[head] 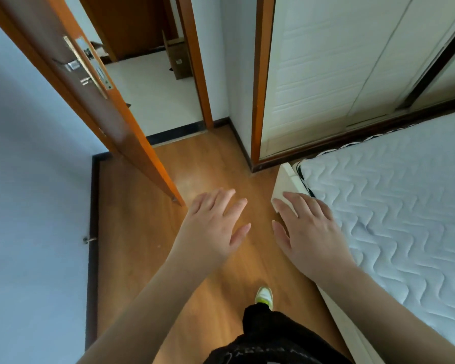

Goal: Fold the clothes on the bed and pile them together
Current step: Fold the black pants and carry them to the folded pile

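Observation:
The bed (394, 206), a white quilted mattress on a cream frame, fills the right side; no clothes show on the part I can see. My left hand (216, 224) is stretched out over the wooden floor, fingers straight, holding nothing. My right hand (310, 229) hovers by the bed's near corner, fingers straight, also holding nothing.
An orange wooden door (95, 101) stands open on the left, leading to a tiled room. White wardrobe sliding doors (339, 69) stand behind the bed. The wooden floor (142, 245) runs between the wall and bed. My foot in a white shoe (264, 295) is below.

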`<action>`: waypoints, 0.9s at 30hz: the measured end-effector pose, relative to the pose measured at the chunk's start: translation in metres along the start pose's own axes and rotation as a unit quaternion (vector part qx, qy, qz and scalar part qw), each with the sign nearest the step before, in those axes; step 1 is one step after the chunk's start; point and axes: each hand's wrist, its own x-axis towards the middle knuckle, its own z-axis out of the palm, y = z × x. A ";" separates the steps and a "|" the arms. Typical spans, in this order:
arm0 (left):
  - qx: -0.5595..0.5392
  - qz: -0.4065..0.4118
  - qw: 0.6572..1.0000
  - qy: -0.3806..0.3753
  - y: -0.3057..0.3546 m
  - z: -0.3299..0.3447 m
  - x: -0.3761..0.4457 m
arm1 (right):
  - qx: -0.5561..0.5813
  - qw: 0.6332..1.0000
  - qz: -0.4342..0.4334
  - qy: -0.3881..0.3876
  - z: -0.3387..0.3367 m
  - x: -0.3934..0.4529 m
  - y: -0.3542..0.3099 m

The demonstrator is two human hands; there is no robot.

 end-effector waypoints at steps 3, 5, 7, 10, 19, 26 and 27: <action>0.011 0.002 1.000 -0.017 -0.016 -0.011 0.059 | -0.002 1.000 0.004 0.007 0.004 0.065 0.022; 0.009 -0.005 0.999 -0.031 -0.027 -0.014 0.092 | -0.008 1.000 0.008 0.016 0.007 0.099 0.033; 0.004 -0.005 0.999 -0.032 -0.040 -0.013 0.120 | -0.012 1.000 0.008 0.021 0.012 0.126 0.039; -0.001 0.008 0.999 -0.033 -0.063 -0.008 0.165 | -0.002 1.000 0.009 0.023 0.026 0.165 0.048; -0.040 0.077 0.995 0.057 -0.155 0.032 0.314 | -0.051 0.996 0.077 -0.020 0.076 0.294 0.063; -0.048 0.209 0.975 0.061 -0.206 0.047 0.421 | -0.070 0.981 0.180 -0.032 0.083 0.376 0.068; -0.047 0.230 0.971 0.054 -0.206 0.045 0.439 | -0.066 0.978 0.196 -0.028 0.083 0.381 0.072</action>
